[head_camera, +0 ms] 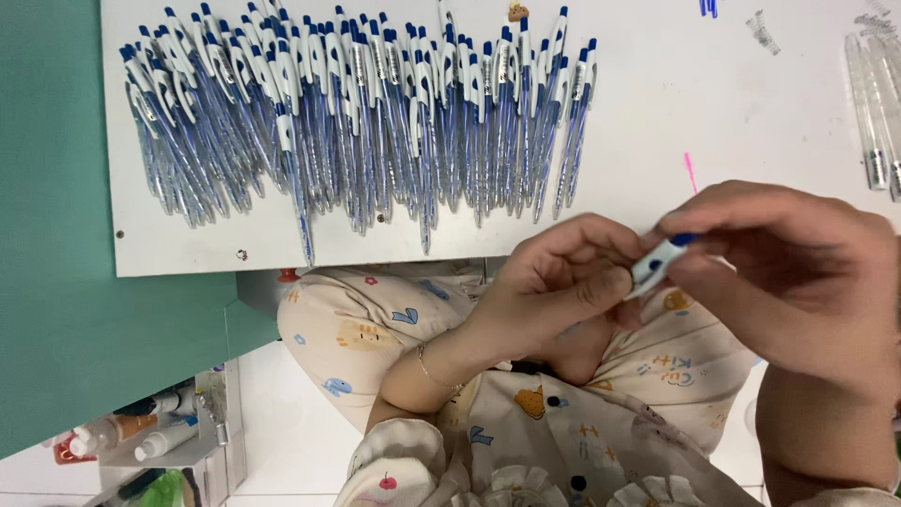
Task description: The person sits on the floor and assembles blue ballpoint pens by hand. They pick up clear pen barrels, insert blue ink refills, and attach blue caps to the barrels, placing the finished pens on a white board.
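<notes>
My left hand (554, 282), with a thin bracelet on its wrist, and my right hand (788, 268) meet over my lap at the white table's near edge. Together they pinch a small white pen part with a blue end (659, 258); my fingers hide most of it. A big row of finished blue-and-white click pens (357, 113) lies spread on the white table (657, 113), up and left of my hands.
Several clear pen barrels (878, 113) lie at the right edge, with small metal springs (762, 33) above them. A thin pink stick (691, 172) rests near my right hand. A teal wall (56, 282) and a shelf of bottles (141, 432) are at the left.
</notes>
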